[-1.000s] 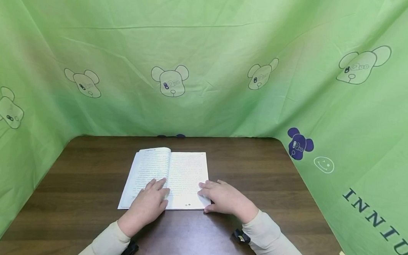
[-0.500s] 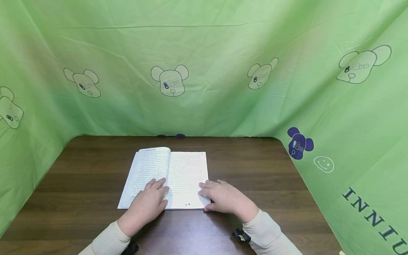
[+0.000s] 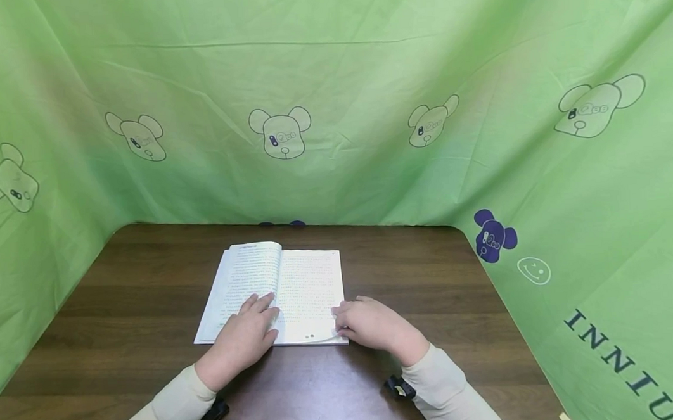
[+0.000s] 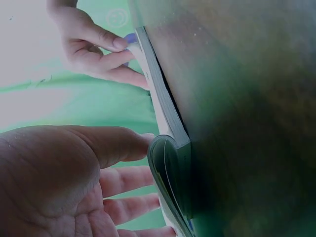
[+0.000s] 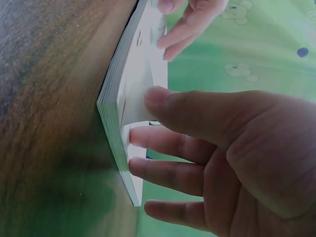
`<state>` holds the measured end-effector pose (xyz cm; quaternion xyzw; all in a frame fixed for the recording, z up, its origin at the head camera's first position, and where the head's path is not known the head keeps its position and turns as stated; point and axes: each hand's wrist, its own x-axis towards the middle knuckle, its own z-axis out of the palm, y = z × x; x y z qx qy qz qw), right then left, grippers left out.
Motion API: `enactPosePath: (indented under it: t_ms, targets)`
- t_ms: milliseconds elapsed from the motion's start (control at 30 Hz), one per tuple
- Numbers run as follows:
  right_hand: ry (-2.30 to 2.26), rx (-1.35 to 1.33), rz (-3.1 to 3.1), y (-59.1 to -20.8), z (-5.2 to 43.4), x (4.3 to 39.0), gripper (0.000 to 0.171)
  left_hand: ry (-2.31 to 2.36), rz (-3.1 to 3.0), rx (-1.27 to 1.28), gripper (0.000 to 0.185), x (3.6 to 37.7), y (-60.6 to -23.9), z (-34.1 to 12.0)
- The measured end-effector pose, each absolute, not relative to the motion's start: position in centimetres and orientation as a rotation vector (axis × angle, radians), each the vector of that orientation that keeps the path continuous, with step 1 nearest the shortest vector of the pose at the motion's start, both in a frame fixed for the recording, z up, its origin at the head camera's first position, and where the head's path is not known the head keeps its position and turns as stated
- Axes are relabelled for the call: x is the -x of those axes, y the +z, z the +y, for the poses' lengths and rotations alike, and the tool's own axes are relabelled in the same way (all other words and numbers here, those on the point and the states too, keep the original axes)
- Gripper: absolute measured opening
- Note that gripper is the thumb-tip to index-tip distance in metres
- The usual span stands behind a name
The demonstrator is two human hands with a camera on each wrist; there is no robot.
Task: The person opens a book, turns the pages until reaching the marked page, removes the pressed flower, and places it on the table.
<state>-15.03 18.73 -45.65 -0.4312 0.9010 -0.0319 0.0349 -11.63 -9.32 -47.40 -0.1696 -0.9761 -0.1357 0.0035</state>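
An open book (image 3: 308, 278) with printed text lies on the dark wooden table. My left hand (image 3: 242, 338) rests with fairly straight fingers on the left-hand pages near the spine. At the book's lower right corner, my right hand (image 3: 377, 325) pinches a page (image 5: 137, 101) between thumb and index finger. That page's corner is curled up a little from the stack below it. In the right wrist view the other fingers (image 5: 168, 175) reach along the book's side edge. The left wrist view shows the left-hand pages (image 4: 165, 153) bowed up beside the spine.
Brown table surface (image 3: 431, 275) surrounds the book. A green curtain (image 3: 358, 190) with bear-head prints hangs along the back and both sides. A small pale object (image 3: 566, 419) shows at the table's right edge. Each wrist wears a dark camera (image 3: 400, 387).
My right hand's fingers have drawn in from lying on the right page to pinching its lower corner, which has lifted. The left hand stays in place.
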Motion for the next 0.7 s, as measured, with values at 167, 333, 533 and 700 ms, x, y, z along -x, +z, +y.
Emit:
enactPosePath:
  t_ms: [167, 333, 533, 700]
  targets:
    - [-0.075, 1.363, 2.847, -45.71, 18.52, 15.19, 0.028, -0.482, -3.085, 0.502, 0.043, 11.45, -47.45, -9.12]
    - [-0.146, 1.294, 2.956, -45.92, 18.49, 15.39, 0.025, -0.508, -3.087, 0.490, 0.052, 11.36, -47.60, -9.07]
    - [-0.127, 1.375, 3.097, -46.03, 18.45, 15.59, 0.020, -0.502, -3.056, 0.506, 0.058, 11.35, -47.78, -9.09]
    - [-0.164, 1.530, 3.196, -45.88, 18.33, 15.79, 0.012, -0.497, -3.037, 0.501, 0.059, 11.33, -47.89, -8.98]
